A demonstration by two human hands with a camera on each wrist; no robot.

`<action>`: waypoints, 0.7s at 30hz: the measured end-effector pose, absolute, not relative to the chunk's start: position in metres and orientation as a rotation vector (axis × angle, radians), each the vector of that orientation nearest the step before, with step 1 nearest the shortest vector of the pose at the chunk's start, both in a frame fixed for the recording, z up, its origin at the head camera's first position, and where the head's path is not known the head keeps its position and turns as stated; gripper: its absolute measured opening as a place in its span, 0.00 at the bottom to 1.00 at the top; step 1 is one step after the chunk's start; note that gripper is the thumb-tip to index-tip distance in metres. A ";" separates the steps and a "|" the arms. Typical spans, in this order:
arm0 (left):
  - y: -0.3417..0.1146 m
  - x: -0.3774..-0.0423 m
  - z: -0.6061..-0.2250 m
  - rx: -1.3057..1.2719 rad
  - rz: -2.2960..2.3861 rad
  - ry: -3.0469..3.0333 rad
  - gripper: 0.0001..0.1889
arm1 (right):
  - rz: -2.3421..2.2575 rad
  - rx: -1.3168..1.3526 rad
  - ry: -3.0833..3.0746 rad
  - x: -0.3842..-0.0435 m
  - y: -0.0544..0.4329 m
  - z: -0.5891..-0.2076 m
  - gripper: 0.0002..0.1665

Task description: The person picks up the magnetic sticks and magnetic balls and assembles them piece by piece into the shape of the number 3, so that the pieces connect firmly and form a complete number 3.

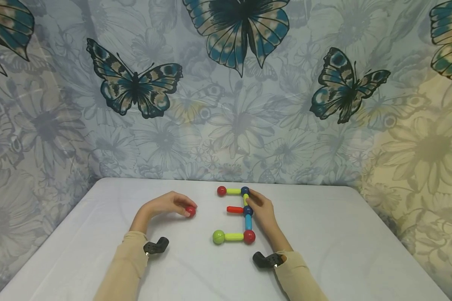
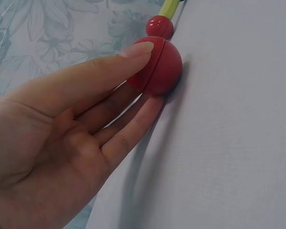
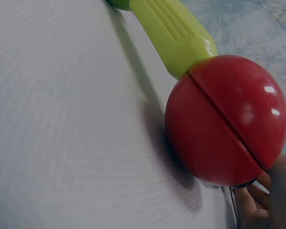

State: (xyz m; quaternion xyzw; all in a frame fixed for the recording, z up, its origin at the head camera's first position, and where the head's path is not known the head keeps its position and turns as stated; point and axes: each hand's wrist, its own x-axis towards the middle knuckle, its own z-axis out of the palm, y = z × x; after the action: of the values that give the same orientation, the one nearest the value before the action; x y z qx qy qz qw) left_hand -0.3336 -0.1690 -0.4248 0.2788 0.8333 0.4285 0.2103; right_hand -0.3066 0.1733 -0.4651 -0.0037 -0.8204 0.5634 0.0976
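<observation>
My left hand point(image 1: 168, 203) pinches a loose red ball point(image 1: 191, 211) between thumb and fingertips, low over the table. In the left wrist view this red ball point(image 2: 168, 69) has a seam round its middle. My right hand point(image 1: 262, 210) holds the yellow-green rod point(image 1: 245, 199) between two dark blue balls, part of a flat ball-and-rod figure. From the far blue ball point(image 1: 244, 190) a rod runs left to a red ball point(image 1: 221, 191). A red rod point(image 1: 235, 209) juts left from the middle blue ball point(image 1: 248, 210), its left end bare.
Nearer me, a light blue rod point(image 1: 248, 222) leads to a red corner ball point(image 1: 249, 237). From there a yellow-green rod point(image 1: 234, 236) reaches left to a green ball point(image 1: 218, 237). White cloth covers the table point(image 1: 323, 234); a butterfly-print curtain point(image 1: 241, 138) hangs behind.
</observation>
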 end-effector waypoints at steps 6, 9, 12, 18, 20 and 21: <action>-0.163 -0.335 -0.426 0.809 1.186 2.360 0.21 | 1.664 -0.017 -2.430 -0.306 0.173 -0.464 0.28; -0.159 -0.335 -0.427 0.813 1.191 2.380 0.20 | 1.656 -0.018 -2.431 -0.307 0.173 -0.464 0.28; -0.155 -0.336 -0.429 0.808 1.193 2.400 0.20 | 1.654 -0.016 -2.432 -0.307 0.174 -0.465 0.27; -0.146 -0.337 -0.431 0.793 1.204 2.430 0.19 | 1.654 -0.016 -2.434 -0.308 0.174 -0.465 0.28; -0.143 -0.336 -0.432 0.785 1.204 2.438 0.19 | 1.665 -0.016 -2.431 -0.307 0.174 -0.465 0.28; -0.141 -0.337 -0.432 0.784 1.201 2.443 0.19 | 1.670 -0.015 -2.429 -0.307 0.174 -0.465 0.28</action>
State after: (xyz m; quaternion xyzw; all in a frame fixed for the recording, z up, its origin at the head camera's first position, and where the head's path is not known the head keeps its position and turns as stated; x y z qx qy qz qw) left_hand -0.3366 -0.1411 -0.4320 0.2733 0.8522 0.4188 0.1536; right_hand -0.3071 0.1739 -0.4649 -0.0049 -0.8201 0.5640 0.0969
